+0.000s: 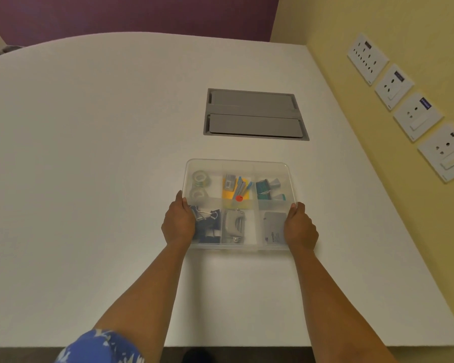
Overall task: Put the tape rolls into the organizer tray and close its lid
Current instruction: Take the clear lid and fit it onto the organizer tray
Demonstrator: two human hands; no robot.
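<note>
On the white table point(89, 153), head view: a clear plastic organizer tray point(237, 163) sits near the front-right part of the surface, with a translucent lid point(270, 205) lying flat over it; contents show through the lid, slightly hazed.

Tray is divided into six compartments, three across and two deep. Far-left compartment: two clear tape rolls point(201, 185), one behind the other, both inside the tray. Far-middle: yellow sticky notes point(227, 193) with small loose items and a red dot on top. Far-right: teal staple boxes point(263, 189). Near-left: blue binder clips point(207, 218). Near-middle: a grey hole punch point(233, 226). Near-right: a grey card box point(273, 229).

Left hand point(178, 224) grips the tray's left edge, thumb laid on top of the lid, fingers wrapped down the side. Right hand point(300, 226) grips the right edge likewise, thumb on the lid rim, fingers curled over the side. Both forearms reach in from the bottom of the frame; a blue patterned sleeve point(102, 347) shows at the left elbow.

Beyond the tray, well apart from it, a grey two-flap cable hatch point(254, 113) is set flush into the table. On the yellow wall point(378, 27) to the right, four white socket plates point(404, 106) are mounted in a row.
</note>
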